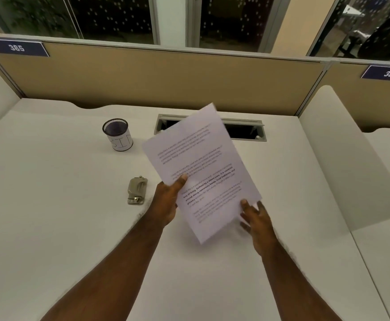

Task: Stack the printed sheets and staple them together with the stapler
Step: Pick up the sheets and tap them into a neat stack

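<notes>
A stack of white printed sheets [201, 167] is lifted above the white desk [50, 205], tilted with its top toward the back. My left hand [168, 200] grips the stack's left edge, thumb on the printed face. At the lower right corner of the sheets is my right hand [256, 218], fingers spread and blurred, touching the edge. A small grey stapler [137, 191] lies flat on the desk just left of my left hand, apart from it.
A black mesh pen cup [118, 135] with a white paper label stands at the back left. An open cable slot [244, 129] sits in the desk behind the sheets. Beige partition panels [157, 79] close the back, and a white curved divider [342, 158] bounds the right side.
</notes>
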A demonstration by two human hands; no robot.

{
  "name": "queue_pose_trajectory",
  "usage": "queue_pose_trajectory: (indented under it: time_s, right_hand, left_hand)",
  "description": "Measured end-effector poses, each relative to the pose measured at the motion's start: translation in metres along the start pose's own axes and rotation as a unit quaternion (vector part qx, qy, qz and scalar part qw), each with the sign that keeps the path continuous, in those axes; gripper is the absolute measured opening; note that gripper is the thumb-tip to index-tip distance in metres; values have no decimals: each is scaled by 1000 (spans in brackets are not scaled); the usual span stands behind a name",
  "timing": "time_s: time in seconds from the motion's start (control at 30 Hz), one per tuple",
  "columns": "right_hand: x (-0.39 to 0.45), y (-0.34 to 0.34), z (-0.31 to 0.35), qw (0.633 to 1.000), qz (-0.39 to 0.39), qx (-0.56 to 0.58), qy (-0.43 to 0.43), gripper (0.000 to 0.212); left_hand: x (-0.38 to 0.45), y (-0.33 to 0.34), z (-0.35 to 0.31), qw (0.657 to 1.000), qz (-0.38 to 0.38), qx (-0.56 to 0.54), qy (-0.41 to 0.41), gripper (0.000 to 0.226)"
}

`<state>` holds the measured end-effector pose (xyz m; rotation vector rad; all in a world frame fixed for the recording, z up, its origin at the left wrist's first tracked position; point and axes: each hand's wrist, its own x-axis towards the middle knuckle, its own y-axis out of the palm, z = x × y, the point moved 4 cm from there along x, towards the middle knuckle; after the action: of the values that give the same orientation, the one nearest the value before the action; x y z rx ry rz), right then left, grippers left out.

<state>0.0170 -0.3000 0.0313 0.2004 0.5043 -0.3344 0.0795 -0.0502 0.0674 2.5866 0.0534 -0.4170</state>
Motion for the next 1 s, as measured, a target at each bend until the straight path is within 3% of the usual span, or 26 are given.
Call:
queue_pose_trajectory:
  time_s: [0.07,0.13,0.27,0.4,0.5,0.63,0.8,1.0]
  right_hand:
    - [-5,10,-11,993,89,55,50,50]
    - [-8,17,-16,987,127,82,54,37]
    - [0,10,-8,993,96,70,1,33]
    - [2,-9,18,995,88,8,-43,27]
    - [-2,-14,46,992,85,-27,-84,23]
    - [-6,-11,79,984,80,-72,-144,22]
    - [-1,-9,85,974,74,-134,-167,19]
    - [10,-14,46,973,53,-178,-139,19]
  left_hand:
    - [-4,0,12,999,5,-38,-25,42]
    - [-7,-2,22,998,2,-44,-49,40]
    - [-4,-18,20,994,-31,-53,-87,31]
    - [11,-45,-18,995,-37,-72,-62,18]
    - [17,-54,-46,995,31,76,-58,32]
    - [22,-43,-66,960,102,260,-38,36]
    - [25,-40,-72,950,99,294,17,26]
    - [16,-53,-28,915,74,397,11,38]
